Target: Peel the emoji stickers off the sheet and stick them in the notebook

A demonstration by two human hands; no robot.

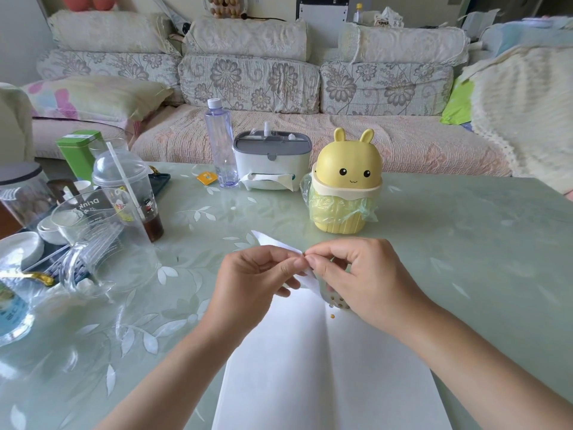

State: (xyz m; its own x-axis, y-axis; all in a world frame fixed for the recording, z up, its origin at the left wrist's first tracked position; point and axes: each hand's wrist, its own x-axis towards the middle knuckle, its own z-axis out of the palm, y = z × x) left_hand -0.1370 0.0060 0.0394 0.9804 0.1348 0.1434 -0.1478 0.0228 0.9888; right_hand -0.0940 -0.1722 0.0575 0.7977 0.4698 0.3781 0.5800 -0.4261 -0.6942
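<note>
An open notebook [310,361] with blank white pages lies on the table in front of me. One tiny yellow sticker [332,316] sits on its right page near the fold. Above the notebook I hold the white sticker sheet [273,242], bent, its far corner pointing up and left. My left hand [251,283] pinches the sheet from the left. My right hand [359,277] pinches at the sheet's edge, fingertips meeting those of the left hand. Below my right hand, part of the sheet with several small emoji stickers [336,301] shows.
A yellow bunny-shaped bin [345,184] with a plastic liner stands just beyond my hands. A tissue box [269,162] and a clear bottle [220,144] stand behind it. Cups, a glass jug [93,240], bowls and a green tin [81,153] crowd the table's left side.
</note>
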